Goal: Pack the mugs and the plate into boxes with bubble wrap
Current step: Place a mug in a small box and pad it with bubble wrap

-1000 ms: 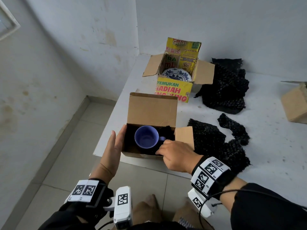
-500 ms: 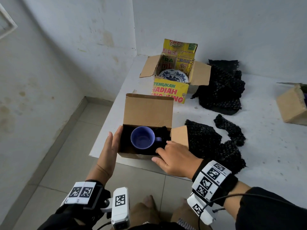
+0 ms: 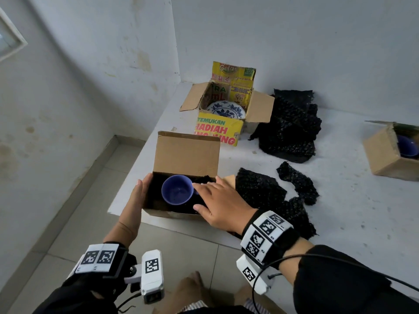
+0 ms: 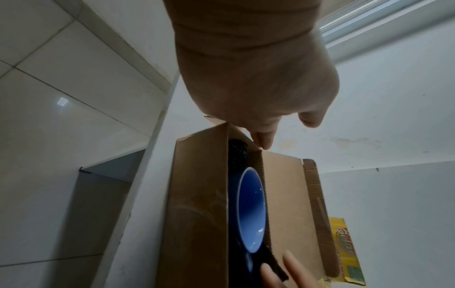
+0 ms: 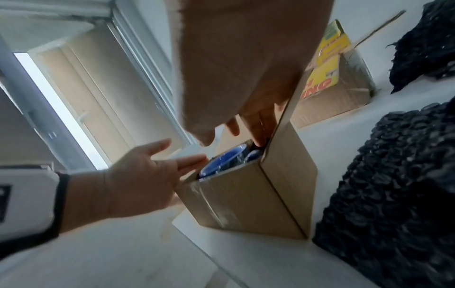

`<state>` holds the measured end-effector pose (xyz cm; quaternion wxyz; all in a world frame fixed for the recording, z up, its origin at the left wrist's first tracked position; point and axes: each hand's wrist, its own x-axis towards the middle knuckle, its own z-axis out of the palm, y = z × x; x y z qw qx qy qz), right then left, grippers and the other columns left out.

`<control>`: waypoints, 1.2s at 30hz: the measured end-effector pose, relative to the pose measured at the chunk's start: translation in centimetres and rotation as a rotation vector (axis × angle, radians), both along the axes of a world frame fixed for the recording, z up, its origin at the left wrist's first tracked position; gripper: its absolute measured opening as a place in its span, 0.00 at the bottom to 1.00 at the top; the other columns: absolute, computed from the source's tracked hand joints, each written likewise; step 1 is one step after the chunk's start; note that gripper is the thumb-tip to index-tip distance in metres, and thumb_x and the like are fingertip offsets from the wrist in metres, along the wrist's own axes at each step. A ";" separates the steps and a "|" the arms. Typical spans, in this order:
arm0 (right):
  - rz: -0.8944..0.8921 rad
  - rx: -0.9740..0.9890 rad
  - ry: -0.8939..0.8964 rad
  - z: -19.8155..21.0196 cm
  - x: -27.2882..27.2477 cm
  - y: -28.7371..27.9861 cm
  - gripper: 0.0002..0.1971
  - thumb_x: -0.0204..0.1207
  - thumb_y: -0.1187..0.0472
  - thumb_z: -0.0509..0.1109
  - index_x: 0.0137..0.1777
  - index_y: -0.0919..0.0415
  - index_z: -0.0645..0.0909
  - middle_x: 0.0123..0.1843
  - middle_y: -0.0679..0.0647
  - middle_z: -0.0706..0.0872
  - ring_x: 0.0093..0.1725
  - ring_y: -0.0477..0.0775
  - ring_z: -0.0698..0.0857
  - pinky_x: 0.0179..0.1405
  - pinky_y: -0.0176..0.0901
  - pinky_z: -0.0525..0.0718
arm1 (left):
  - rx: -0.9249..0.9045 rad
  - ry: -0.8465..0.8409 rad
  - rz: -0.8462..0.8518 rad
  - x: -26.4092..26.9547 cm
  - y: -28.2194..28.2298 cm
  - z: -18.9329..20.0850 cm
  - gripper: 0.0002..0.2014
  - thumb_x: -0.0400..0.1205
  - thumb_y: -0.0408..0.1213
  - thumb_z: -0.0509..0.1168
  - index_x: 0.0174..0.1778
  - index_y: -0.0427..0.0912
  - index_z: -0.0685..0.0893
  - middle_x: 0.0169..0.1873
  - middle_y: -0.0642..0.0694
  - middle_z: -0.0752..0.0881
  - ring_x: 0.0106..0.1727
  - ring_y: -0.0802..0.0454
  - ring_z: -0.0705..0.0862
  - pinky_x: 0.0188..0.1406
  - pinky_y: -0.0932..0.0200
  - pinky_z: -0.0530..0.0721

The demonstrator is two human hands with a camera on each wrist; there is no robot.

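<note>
Three boxes stand on the white table (image 3: 340, 200): one plain cardboard box (image 3: 186, 155) between the fingers of both hands, one yellow printed box (image 3: 217, 131) well beyond the fingertips, and a second plain box (image 3: 383, 155) far off to the right of the right hand's fingers. Two blue mugs show: one mug (image 3: 176, 189) just beside the right fingertips, inside the near box, and another mug (image 3: 407, 149) in the far right box. One blue-patterned plate (image 3: 225, 109) lies in the yellow box. Black bubble wrap comes in three loose heaps: a large far heap (image 3: 292, 128), a small strip (image 3: 297, 182), and a near heap (image 3: 267, 196) behind the right hand's fingers. Two hands are in view, the left hand (image 3: 136, 200) and the right hand (image 3: 222, 205).
</note>
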<state>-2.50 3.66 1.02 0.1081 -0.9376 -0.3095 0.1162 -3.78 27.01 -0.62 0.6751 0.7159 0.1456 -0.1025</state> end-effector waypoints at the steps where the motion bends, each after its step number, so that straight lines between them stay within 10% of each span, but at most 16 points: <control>1: -0.013 0.073 -0.002 0.8 0.0 -0.6 0.29 0.84 0.45 0.52 0.80 0.60 0.61 0.75 0.58 0.73 0.75 0.59 0.69 0.78 0.53 0.58 | 0.012 0.022 0.016 0.1 -0.2 0.2 0.41 0.73 0.75 0.53 0.77 0.53 0.69 0.76 0.53 0.69 0.80 0.54 0.63 0.74 0.62 0.62; 6: -0.068 0.287 -0.121 4.7 0.2 -5.7 0.20 0.80 0.51 0.57 0.67 0.58 0.77 0.62 0.52 0.82 0.63 0.53 0.78 0.56 0.39 0.74 | 0.260 -0.132 0.111 0.5 -3.0 2.0 0.24 0.77 0.66 0.54 0.66 0.63 0.77 0.71 0.55 0.74 0.81 0.48 0.60 0.81 0.37 0.52; 9: -0.110 0.287 -0.116 5.3 0.2 -9.9 0.16 0.78 0.51 0.59 0.61 0.56 0.80 0.56 0.48 0.83 0.58 0.50 0.78 0.50 0.39 0.77 | 0.247 -0.212 -0.053 -0.2 -7.0 4.8 0.25 0.73 0.63 0.59 0.68 0.68 0.74 0.75 0.53 0.71 0.80 0.61 0.60 0.78 0.41 0.62; 12: -0.145 0.200 -0.070 4.9 -0.2 -13.9 0.14 0.78 0.49 0.63 0.61 0.52 0.80 0.57 0.46 0.81 0.61 0.49 0.77 0.56 0.46 0.78 | 0.244 -0.281 -0.241 -0.8 -11.5 6.6 0.24 0.76 0.55 0.66 0.69 0.62 0.75 0.65 0.47 0.81 0.66 0.66 0.77 0.66 0.53 0.77; 15: -0.153 0.022 0.041 3.9 -1.0 -17.1 0.23 0.73 0.41 0.70 0.66 0.46 0.77 0.66 0.46 0.76 0.70 0.49 0.70 0.70 0.48 0.69 | 0.325 -0.412 -0.436 -1.2 -16.5 6.7 0.21 0.78 0.50 0.67 0.67 0.55 0.79 0.62 0.62 0.82 0.65 0.69 0.77 0.66 0.60 0.75; 22: -0.165 -0.326 0.127 -0.1 -3.5 -21.0 0.43 0.66 0.42 0.75 0.79 0.43 0.58 0.84 0.54 0.50 0.83 0.59 0.43 0.80 0.62 0.45 | 0.627 -0.447 -0.769 -2.0 -25.2 2.6 0.25 0.76 0.46 0.71 0.69 0.56 0.74 0.58 0.59 0.81 0.59 0.64 0.77 0.53 0.67 0.76; 29: -0.237 -0.007 -0.003 -1.8 -4.4 -21.9 0.13 0.64 0.61 0.66 0.48 0.58 0.86 0.57 0.57 0.82 0.60 0.62 0.79 0.62 0.55 0.73 | 0.866 -0.237 -0.855 -2.2 -28.1 -1.1 0.29 0.71 0.49 0.74 0.67 0.51 0.75 0.57 0.52 0.83 0.58 0.52 0.81 0.51 0.60 0.80; 36: -0.360 0.361 -0.111 2.5 -2.4 -22.8 0.08 0.66 0.65 0.67 0.45 0.56 0.82 0.40 0.49 0.86 0.42 0.55 0.81 0.34 0.44 0.78 | 0.705 -0.389 -0.556 0.1 -28.2 2.4 0.13 0.75 0.38 0.71 0.44 0.49 0.72 0.30 0.56 0.81 0.34 0.53 0.81 0.30 0.60 0.71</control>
